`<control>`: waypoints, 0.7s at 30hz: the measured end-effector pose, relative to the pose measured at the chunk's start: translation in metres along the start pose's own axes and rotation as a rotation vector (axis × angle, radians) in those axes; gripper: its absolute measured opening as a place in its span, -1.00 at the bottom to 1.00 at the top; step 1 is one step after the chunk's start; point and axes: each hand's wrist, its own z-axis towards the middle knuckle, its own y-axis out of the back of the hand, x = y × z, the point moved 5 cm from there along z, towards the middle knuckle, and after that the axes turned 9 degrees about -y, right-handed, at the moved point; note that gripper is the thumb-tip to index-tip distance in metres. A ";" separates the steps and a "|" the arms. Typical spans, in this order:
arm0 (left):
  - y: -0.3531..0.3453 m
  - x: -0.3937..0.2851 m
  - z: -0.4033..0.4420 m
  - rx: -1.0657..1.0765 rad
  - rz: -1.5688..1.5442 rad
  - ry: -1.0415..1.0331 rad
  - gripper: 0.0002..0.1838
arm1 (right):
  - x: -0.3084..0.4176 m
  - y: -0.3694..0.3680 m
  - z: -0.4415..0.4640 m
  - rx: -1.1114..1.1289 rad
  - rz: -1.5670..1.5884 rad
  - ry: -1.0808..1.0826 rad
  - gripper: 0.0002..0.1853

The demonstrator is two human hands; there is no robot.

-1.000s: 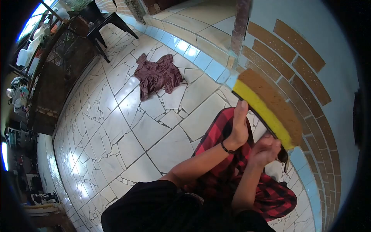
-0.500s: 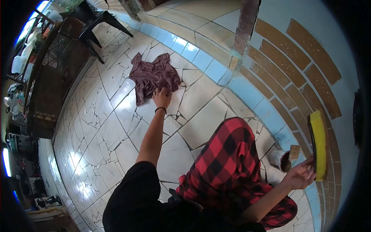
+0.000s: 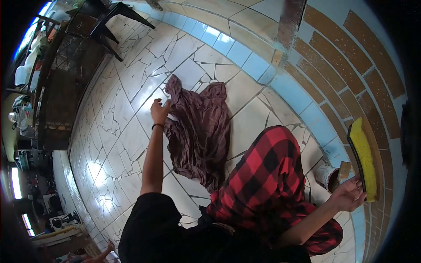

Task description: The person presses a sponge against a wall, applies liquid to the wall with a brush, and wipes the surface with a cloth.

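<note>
A brown-purple shirt [image 3: 199, 127] lies spread and wrinkled on the tiled floor, its lower end reaching my knee. My left hand [image 3: 160, 111] is at the shirt's left edge, fingers apart; whether it touches the cloth I cannot tell. At the right, my right hand [image 3: 349, 195] grips a yellow sponge [image 3: 366, 160] with a black edge, held upright close to the brick-patterned wall. Just behind that hand, a stained can [image 3: 325, 175] stands tilted in view on the floor, with a small wooden-looking piece [image 3: 344, 170] at its rim.
The brick-patterned wall [image 3: 340, 52] curves along my right, with a light-blue tile border [image 3: 291, 98] at its foot. My leg in red and black plaid [image 3: 263, 168] is bent in front. A dark chair [image 3: 107, 26] and cluttered counter stand at the far left.
The shirt has come nearer to me and stretched out longer. My left hand has gone from resting on it to its left edge, fingers spread. My right hand still holds the sponge.
</note>
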 end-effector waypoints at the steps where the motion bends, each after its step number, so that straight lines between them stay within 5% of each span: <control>1: -0.029 0.034 0.008 0.055 0.056 0.017 -0.30 | -0.003 0.001 0.001 0.019 0.020 -0.024 -0.44; 3: -0.080 0.064 0.022 0.174 0.150 0.040 -0.36 | -0.008 0.006 0.001 0.065 0.063 -0.070 -0.44; 5: -0.062 0.022 0.019 0.244 0.011 0.036 -0.54 | -0.001 0.007 0.000 0.064 0.076 -0.076 -0.44; 7: -0.067 0.026 0.035 0.441 -0.068 0.217 -0.56 | -0.004 -0.014 -0.012 0.006 0.079 -0.047 -0.44; 8: -0.088 0.054 0.034 0.385 -0.639 0.545 -0.59 | -0.004 -0.022 -0.016 0.005 0.061 -0.026 -0.42; 11: -0.028 -0.044 0.002 0.594 -1.195 0.680 -0.65 | 0.001 -0.010 -0.018 0.033 0.064 -0.020 -0.41; 12: 0.004 -0.071 -0.010 0.611 -1.087 0.705 -0.70 | 0.001 -0.011 -0.019 0.015 0.074 -0.025 -0.41; 15: 0.056 -0.068 0.007 0.509 -0.629 -0.003 -0.73 | -0.001 -0.028 -0.023 -0.019 0.087 -0.015 -0.42; 16: 0.075 -0.072 0.011 0.355 -0.665 -0.128 -0.77 | 0.000 -0.035 -0.025 -0.019 0.076 -0.005 -0.42; 17: 0.098 -0.080 0.009 -0.032 -0.668 -0.336 -0.77 | 0.002 -0.041 -0.025 -0.018 0.065 0.005 -0.43; 19: 0.159 -0.158 -0.012 -0.127 -0.870 -0.342 -0.74 | 0.005 -0.042 -0.027 0.053 0.118 -0.020 -0.46; 21: 0.175 -0.207 -0.025 -0.056 -1.398 -0.253 -0.57 | 0.007 -0.039 -0.030 0.096 0.149 -0.036 -0.48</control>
